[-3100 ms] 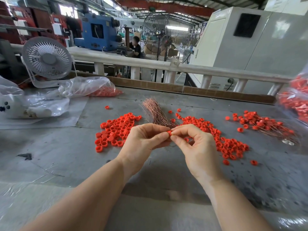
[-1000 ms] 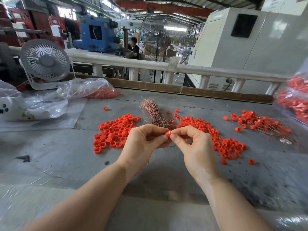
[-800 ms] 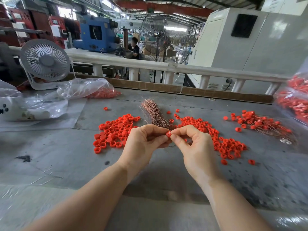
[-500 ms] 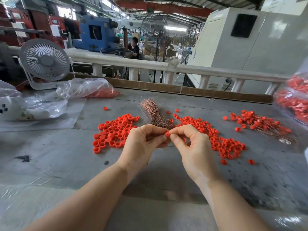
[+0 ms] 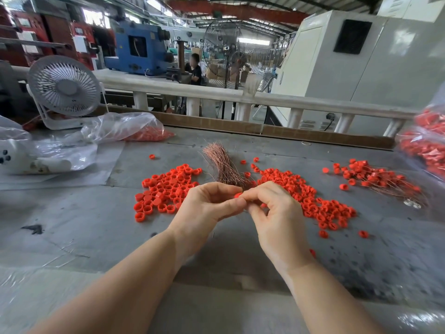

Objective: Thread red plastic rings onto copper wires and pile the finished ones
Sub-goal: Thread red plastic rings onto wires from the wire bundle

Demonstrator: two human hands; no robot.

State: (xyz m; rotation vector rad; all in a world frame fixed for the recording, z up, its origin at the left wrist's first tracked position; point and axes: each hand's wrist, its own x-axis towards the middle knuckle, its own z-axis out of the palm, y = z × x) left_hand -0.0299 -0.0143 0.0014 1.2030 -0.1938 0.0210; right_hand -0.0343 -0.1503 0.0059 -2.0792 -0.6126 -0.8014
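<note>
Red ring [image 5: 238,195] sits pinched between the fingertips of the left hand [image 5: 204,208] and right hand [image 5: 277,218], both curled round it above the middle of the bench [image 5: 72,225]; whether a wire passes through it I cannot tell. Copper wires [image 5: 222,162] fan toward the far edge. Loose rings [image 5: 166,189] lie left and right; finished pile [image 5: 375,177] lies near the right edge. Bare bench surface runs along the near edge.

I see my two bare forearms reaching in from the bottom edge, no sleeves, gloves, watch or rings on them. My left hand [image 5: 204,208] and right hand [image 5: 277,218] have short, unpainted nails.
</note>
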